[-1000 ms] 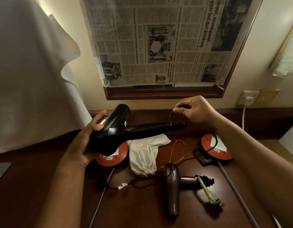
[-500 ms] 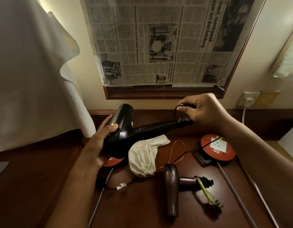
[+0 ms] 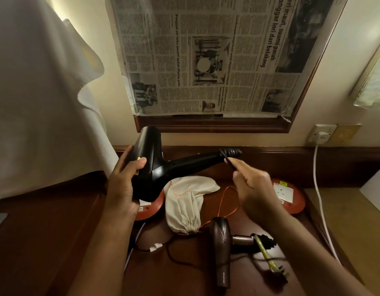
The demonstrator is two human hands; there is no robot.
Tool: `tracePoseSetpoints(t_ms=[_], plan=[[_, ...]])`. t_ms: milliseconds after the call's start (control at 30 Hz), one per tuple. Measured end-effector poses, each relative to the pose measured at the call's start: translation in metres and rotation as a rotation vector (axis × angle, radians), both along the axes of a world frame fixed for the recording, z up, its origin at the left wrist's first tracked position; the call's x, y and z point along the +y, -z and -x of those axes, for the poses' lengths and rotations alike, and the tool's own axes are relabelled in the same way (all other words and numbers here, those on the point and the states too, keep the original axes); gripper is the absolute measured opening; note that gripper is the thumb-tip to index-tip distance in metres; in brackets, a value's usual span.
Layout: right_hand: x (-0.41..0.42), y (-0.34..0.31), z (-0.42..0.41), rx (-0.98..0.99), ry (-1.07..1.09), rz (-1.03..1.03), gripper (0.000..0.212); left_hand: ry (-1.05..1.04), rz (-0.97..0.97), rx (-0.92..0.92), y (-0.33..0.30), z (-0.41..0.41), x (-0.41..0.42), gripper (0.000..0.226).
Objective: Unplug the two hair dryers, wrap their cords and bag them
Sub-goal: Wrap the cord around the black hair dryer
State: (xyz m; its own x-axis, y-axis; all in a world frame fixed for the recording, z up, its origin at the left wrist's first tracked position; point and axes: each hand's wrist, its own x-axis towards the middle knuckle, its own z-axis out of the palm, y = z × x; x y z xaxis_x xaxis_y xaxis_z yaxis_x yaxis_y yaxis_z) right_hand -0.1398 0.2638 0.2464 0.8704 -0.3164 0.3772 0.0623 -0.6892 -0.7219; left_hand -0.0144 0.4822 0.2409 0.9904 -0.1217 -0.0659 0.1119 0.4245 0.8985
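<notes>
- Gripping the black dryer [image 3: 155, 167] by its body at centre left of the frame: left hand [image 3: 123, 184] clenched around it, thumb on top, handle pointing right above the desk [image 3: 56, 242].
- Pinching the black cord [image 3: 229, 162] just below the handle's ribbed end: right hand [image 3: 255, 193] at centre right, fingers closed on the cord, hand a little blurred.
- Lying on the desk at lower centre: brown dryer [image 3: 222, 253], nozzle toward the bottom edge, cord bundled at its handle, a yellow-green tie [image 3: 264, 255] across it, plug [image 3: 282, 274] beside it.
- Resting between the two dryers: cream bag [image 3: 184, 201], drawstring end cinched, orange string [image 3: 225, 201] looping right.
- Sitting under the bag's left and behind the right hand: two orange reels [image 3: 291, 197].
- Plugged into the wall socket [image 3: 321, 133] at upper right: white cord [image 3: 319, 189] trailing down.
</notes>
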Motion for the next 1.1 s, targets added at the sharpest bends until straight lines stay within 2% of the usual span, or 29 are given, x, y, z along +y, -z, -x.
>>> tracePoseSetpoints(t_ms=[167, 367, 433, 533, 600, 700, 833, 933, 1100], plan=[[0.016, 0.032, 0.004, -0.002, -0.06, -0.367, 0.035, -0.003, 0.043, -0.009, 0.001, 0.006, 0.002, 0.045], [0.013, 0.038, 0.002, 0.069, -0.016, -0.492, 0.022, -0.02, 0.039, 0.027, 0.002, 0.007, 0.006, 0.053], [0.014, 0.037, 0.002, 0.079, -0.047, -0.532, 0.022, -0.015, 0.052, 0.03, 0.001, 0.007, 0.006, 0.045], [0.013, 0.041, 0.0, 0.113, -0.096, -0.631, 0.034, -0.004, 0.084, 0.039, -0.002, 0.006, 0.007, 0.027], [0.012, 0.044, -0.001, 0.135, -0.151, -0.786, 0.034, 0.004, 0.079, 0.049, -0.004, 0.006, 0.008, 0.026], [0.013, 0.05, -0.003, 0.095, -0.287, -1.077, 0.024, 0.021, 0.093, 0.069, -0.005, 0.005, 0.008, 0.025], [0.015, 0.059, -0.009, 0.058, -0.269, -1.136, 0.026, 0.027, 0.1, 0.088, -0.006, 0.004, 0.007, 0.024], [0.016, 0.062, -0.014, 0.056, -0.222, -1.14, 0.036, 0.048, 0.122, 0.117, -0.007, 0.004, 0.007, 0.04], [0.013, 0.066, -0.02, 0.089, -0.311, -1.162, 0.031, 0.057, 0.144, 0.135, -0.007, 0.007, 0.006, 0.021]])
